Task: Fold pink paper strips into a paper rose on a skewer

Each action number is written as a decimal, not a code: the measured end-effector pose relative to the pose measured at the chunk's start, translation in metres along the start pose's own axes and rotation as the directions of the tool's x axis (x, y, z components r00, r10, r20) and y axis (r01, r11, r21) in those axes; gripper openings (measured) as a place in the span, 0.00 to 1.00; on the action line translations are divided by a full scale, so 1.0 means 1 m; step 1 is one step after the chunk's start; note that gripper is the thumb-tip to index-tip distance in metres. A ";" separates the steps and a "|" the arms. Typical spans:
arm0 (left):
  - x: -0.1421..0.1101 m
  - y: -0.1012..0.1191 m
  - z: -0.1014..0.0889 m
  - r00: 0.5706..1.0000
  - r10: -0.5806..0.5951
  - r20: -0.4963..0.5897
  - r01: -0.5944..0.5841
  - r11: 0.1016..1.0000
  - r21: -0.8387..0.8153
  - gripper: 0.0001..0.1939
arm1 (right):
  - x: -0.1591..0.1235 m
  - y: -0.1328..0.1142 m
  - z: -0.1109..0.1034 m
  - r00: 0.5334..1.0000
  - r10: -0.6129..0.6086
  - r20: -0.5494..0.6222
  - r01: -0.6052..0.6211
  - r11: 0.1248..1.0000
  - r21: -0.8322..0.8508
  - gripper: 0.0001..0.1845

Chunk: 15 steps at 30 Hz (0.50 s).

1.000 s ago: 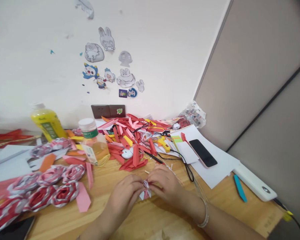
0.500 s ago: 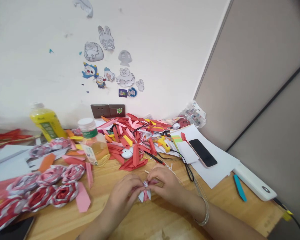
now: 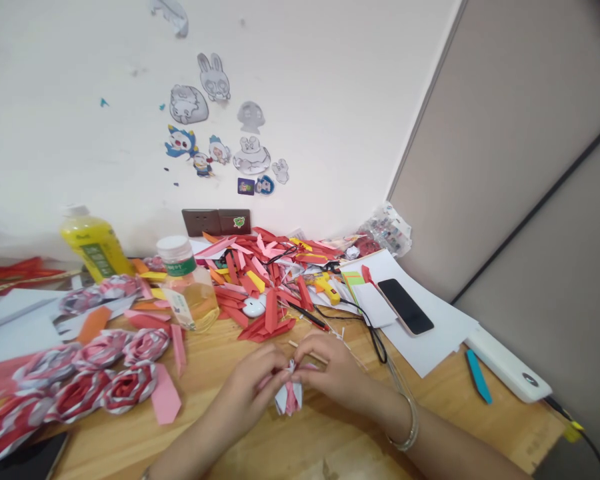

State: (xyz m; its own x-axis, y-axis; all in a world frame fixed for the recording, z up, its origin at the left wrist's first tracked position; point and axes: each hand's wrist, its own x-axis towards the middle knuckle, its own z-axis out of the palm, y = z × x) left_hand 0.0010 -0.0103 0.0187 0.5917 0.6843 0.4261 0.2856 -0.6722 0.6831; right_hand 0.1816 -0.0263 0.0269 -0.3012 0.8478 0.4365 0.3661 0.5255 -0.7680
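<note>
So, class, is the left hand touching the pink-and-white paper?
Touching: the head view shows the left hand pinching the pink-and-white paper near its top.

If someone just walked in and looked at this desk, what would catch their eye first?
Probably the heap of folded paper strips, mostly red and pink, piled against the wall below the dark socket panel. Next, the striped paper rosettes at the left, and the bright yellow bottle behind them. Front and centre, the left hand and right hand pinch a small pink-and-white folded piece.
</note>
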 end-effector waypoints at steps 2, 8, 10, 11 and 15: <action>0.001 0.001 0.001 0.994 -0.107 0.000 0.107 0.993 -0.052 0.12 | 0.000 0.001 0.002 0.987 0.162 0.017 -0.163 0.980 0.112 0.06; 0.000 0.001 0.003 0.969 -0.242 -0.046 0.232 0.960 -0.157 0.11 | -0.002 0.007 0.009 0.929 0.366 0.054 -0.363 0.875 0.320 0.07; 0.000 0.000 0.002 0.986 -0.156 -0.066 0.148 0.982 -0.115 0.09 | -0.002 0.003 0.007 0.950 0.313 0.021 -0.309 0.922 0.235 0.06; -0.001 0.000 0.001 0.992 -0.104 -0.075 0.096 0.991 -0.093 0.07 | -0.002 0.001 0.006 0.962 0.274 0.001 -0.269 0.946 0.180 0.06; -0.003 -0.002 -0.002 0.986 0.138 -0.096 -0.138 0.990 0.000 0.06 | -0.002 -0.010 0.001 0.996 0.047 -0.080 -0.049 0.998 -0.032 0.05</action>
State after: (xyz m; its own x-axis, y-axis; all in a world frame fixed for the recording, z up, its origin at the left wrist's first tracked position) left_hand -0.0030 -0.0105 0.0167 0.5504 0.6090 0.5711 0.2011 -0.7606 0.6173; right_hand 0.1780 -0.0335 0.0328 -0.2120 0.8744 0.4364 0.4081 0.4849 -0.7735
